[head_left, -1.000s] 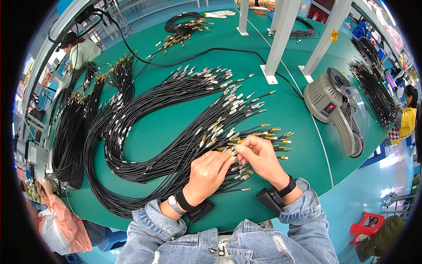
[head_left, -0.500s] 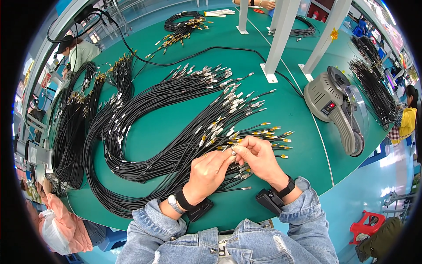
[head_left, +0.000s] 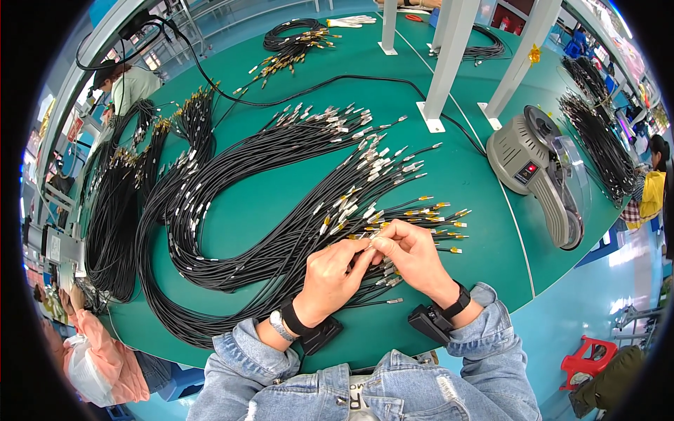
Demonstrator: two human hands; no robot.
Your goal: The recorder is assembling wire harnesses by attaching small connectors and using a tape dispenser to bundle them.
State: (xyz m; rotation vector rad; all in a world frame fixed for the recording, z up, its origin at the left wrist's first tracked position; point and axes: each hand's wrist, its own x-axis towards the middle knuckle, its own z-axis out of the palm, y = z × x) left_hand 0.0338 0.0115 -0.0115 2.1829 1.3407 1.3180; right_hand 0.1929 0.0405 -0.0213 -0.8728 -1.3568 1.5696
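Observation:
My left hand (head_left: pixel 333 275) and my right hand (head_left: pixel 415 261) meet fingertip to fingertip over the near end of a big bundle of black cables (head_left: pixel 239 274). Both are closed in a pinch on one small cable end, mostly hidden by the fingers. The bundle curves in a wide U on the green table (head_left: pixel 246 203). Its cable ends carry white tags (head_left: pixel 379 165) and, nearer my hands, yellow tags (head_left: pixel 456 250) with metal tips. Several of these ends lie under and just beyond my fingers.
A grey tape dispenser (head_left: pixel 523 154) stands at right, beyond a white line. Grey posts (head_left: pixel 449 70) rise from the table at the back. More black cable bundles (head_left: pixel 112 224) lie at left, far back and far right. A white glove (head_left: pixel 351 22) lies at the far edge. Other people sit around.
My fingertips have shifted slightly and closed further over the cable end, so less of it shows. At the far edge, a person's hand has moved mostly out of sight.

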